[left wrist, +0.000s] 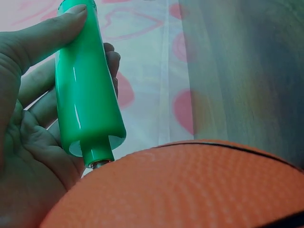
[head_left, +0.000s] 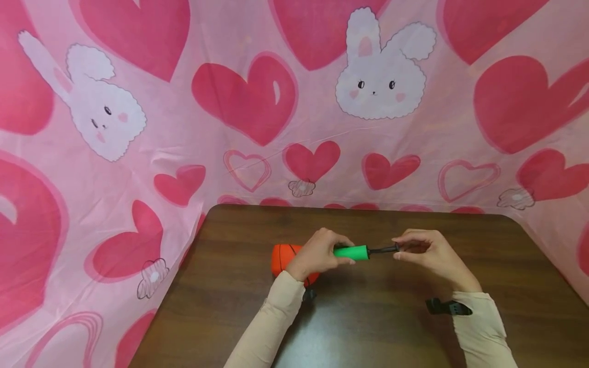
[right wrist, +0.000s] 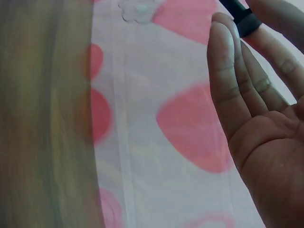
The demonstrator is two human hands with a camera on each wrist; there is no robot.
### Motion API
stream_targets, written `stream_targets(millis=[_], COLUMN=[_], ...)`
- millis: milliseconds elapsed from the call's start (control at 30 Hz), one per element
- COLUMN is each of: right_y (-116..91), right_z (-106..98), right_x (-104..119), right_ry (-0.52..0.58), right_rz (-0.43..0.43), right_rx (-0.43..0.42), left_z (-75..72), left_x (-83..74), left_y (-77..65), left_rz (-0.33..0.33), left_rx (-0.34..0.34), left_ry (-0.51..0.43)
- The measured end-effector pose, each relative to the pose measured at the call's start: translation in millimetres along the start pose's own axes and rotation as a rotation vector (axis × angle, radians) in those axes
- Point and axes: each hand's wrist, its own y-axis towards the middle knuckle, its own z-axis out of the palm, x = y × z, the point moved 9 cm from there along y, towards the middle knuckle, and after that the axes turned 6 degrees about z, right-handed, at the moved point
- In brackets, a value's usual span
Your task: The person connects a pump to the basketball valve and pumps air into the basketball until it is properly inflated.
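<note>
My left hand (head_left: 317,251) grips the green barrel of a hand pump (head_left: 356,253) over the table. In the left wrist view the thumb lies along the barrel (left wrist: 88,90), with the fingers behind it. A metal piece at the pump's nozzle (left wrist: 98,156) meets the edge of an orange basketball (left wrist: 190,190); whether it goes into the ball cannot be seen. The ball (head_left: 281,258) is partly hidden by the left hand. My right hand (head_left: 428,250) pinches the black handle (right wrist: 248,23) between thumb and fingers, and the plunger rod (head_left: 382,250) is drawn out.
A brown wooden table (head_left: 368,327) lies beneath both hands. Behind it and at the left hangs a pink cloth (head_left: 322,128) with hearts and rabbits. Black straps (head_left: 448,306) sit at the wrists.
</note>
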Motion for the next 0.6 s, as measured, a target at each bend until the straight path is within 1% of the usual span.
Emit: stream_targets(millis=[167, 300, 400, 600], right_y=[6, 8, 9, 9], right_z=[20, 31, 32, 31], right_x=[4, 4, 3, 4], right_ry=[0.017, 0.008, -0.004, -0.013], right_rz=[-0.033, -0.027, -0.01, -0.009], right_rx=[0.021, 0.041, 0.034, 0.033], left_z=[0.1, 1.4, 0.6, 0.5], left_x=[-1.0, -0.4, 0.3, 0.3], left_y=[1.4, 1.5, 0.9, -0.2], left_rz=[0.014, 0.008, 0.003, 0.004], left_rx=[0.001, 0.013, 0.009, 0.009], left_ry=[-0.007, -0.025, -0.031, -0.052])
